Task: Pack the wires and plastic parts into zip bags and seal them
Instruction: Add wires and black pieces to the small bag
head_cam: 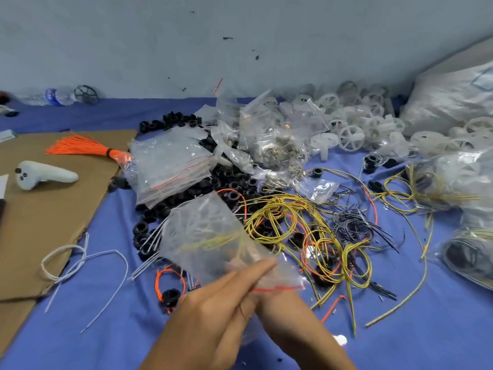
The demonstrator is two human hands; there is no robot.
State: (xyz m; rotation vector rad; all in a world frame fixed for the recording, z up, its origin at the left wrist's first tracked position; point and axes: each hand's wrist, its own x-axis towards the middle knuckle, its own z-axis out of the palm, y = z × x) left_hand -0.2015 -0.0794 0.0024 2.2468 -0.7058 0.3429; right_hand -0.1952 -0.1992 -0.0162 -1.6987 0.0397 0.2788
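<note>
A clear zip bag (210, 236) with a red seal line hangs tilted above the blue cloth; yellow wire shows blurred inside it. My left hand (213, 311) pinches the bag near its red-lined mouth, fingers stretched along it. My right hand (288, 311) lies under and behind the bag's mouth, mostly covered by the left hand and the plastic; its fingers cannot be made out. Loose yellow, orange and black wires (314, 231) tangle on the cloth to the right. Black plastic rings (229, 180) lie in a heap behind the bag.
A stack of empty zip bags (170, 161) rests on the rings. White plastic wheels (352, 121) and filled bags (269, 137) pile at the back. Brown cardboard (53, 209) at left carries an orange wire bundle (88, 146) and a white controller (42, 174). White wires (80, 260) lie nearby.
</note>
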